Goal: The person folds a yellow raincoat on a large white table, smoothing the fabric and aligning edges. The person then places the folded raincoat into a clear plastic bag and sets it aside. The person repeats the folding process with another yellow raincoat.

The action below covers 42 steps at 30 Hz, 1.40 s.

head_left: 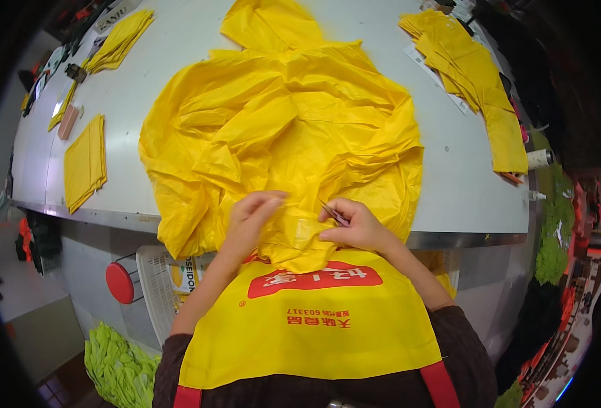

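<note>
A large yellow raincoat-like garment (300, 109) of thin, shiny fabric lies crumpled across the table, its near edge hanging over the front toward my apron. My left hand (248, 221) is above the near part of this garment, fingers stretched to the right and slightly blurred, with nothing visible in them. In my right hand (360, 230) is a small pair of thread snips (336, 215), blades pointing up and left over the fabric. Between the two hands, a pale, shiny patch (302, 230) shows on the garment. The fingers' undersides are hidden.
The pale table (443, 183) has folded yellow pieces (84, 163) at left and a long stack of yellow pieces (474, 75) at right. A white thread cone (540, 159) stands near the right edge. Below the table are a white basket (152, 285) and a round red stool (119, 283).
</note>
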Available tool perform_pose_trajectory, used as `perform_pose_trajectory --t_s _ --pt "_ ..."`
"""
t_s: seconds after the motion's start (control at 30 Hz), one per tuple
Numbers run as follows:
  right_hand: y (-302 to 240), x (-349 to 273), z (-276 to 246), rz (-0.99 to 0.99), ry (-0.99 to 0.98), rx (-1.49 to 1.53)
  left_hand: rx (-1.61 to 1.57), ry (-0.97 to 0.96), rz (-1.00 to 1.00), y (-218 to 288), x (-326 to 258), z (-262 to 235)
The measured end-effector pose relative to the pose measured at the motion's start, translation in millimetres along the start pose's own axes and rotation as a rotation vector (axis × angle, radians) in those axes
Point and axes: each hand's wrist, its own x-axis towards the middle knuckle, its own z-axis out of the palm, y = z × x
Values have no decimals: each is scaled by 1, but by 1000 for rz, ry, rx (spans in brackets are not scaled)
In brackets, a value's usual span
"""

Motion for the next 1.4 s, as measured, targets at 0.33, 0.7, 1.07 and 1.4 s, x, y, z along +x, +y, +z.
perform_pose_trajectory --t_s 0.33,0.7,1.07,1.4 --pt "-1 15 10 -232 -76 271 976 374 -581 27 -88 -149" --pt "-30 33 1 -451 16 -265 -42 -408 -167 17 -13 -7" --pt "-41 94 -3 -561 572 -190 -604 -59 -200 5 38 45" --pt "-36 31 67 -151 153 -3 59 556 298 -52 13 -25"
